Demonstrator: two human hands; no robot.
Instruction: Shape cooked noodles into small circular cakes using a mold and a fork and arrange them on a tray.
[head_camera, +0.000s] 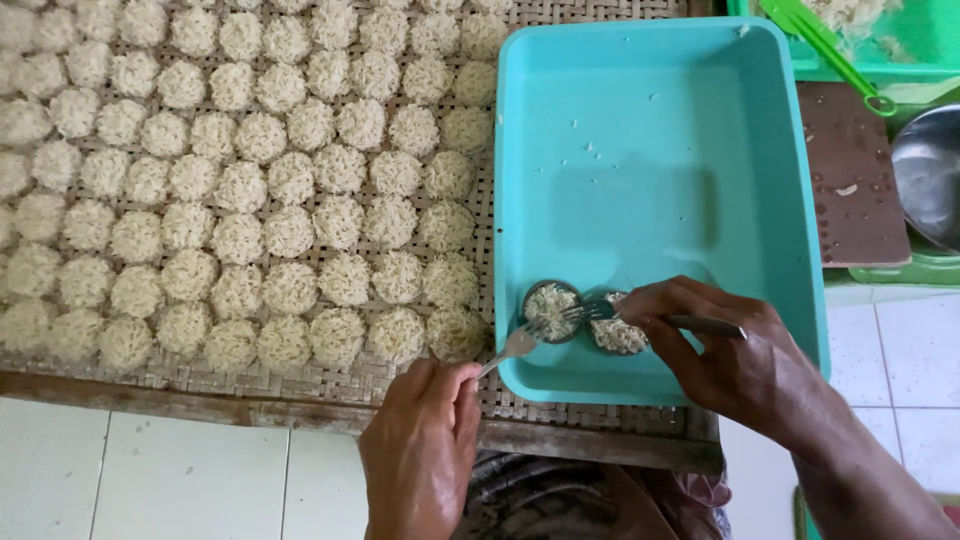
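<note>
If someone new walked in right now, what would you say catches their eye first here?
Most striking are the rows of pale round noodle discs spread over the woven bamboo tray on the left. Beside them sits a turquoise plastic tub, almost bare, with two small round moulds packed with noodles in its near corner. There the left hand and right hand each work a fork at the moulds.

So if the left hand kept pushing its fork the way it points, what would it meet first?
The left hand aims its fork up and right; the tines already seem to reach the noodle-filled round mould in the turquoise tub, though depth is unclear.
</note>
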